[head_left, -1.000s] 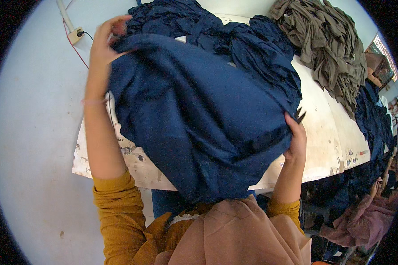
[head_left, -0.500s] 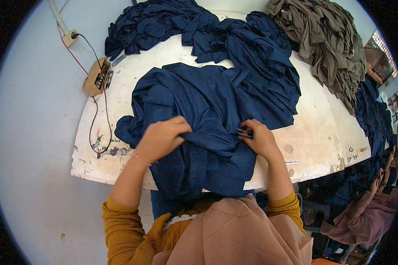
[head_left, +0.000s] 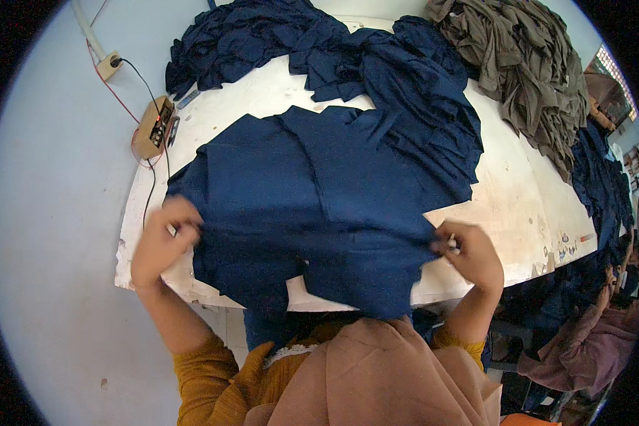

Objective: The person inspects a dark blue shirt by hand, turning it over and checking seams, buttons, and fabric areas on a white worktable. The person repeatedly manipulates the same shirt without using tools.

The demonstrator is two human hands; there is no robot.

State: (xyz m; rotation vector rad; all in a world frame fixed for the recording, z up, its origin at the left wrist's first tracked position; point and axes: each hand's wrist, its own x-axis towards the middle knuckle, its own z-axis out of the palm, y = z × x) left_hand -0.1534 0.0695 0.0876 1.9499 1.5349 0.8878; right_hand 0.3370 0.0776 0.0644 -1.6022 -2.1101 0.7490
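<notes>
Two hands (head_left: pixel 162 241) (head_left: pixel 472 254) apart, pinching cloth (head_left: pixel 263 188).

Left hand (head_left: pixel 165 245): blurred, pinching with bent fingers (head_left: pixel 182 211), turned inward
Right hand (head_left: pixel 473 252): curled into a pinch, roughly level with left
Wrists (head_left: pixel 148 284): bent inward
Forearms (head_left: pixel 186 323): bare, spread wide apart

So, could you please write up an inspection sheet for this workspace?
Surface: pale table, stained and scuffed near its edge.
Job's things: blue cloth, spread out and creased.
Clutter: blue pile and brown pile toward the far side.
Hands: right hand pinches the cloth's right edge; left hand blurred at its left edge, grip unclear.
Cables: black cable and red wire near the tan box.
Surroundings: wall at left; another person at right.
</notes>
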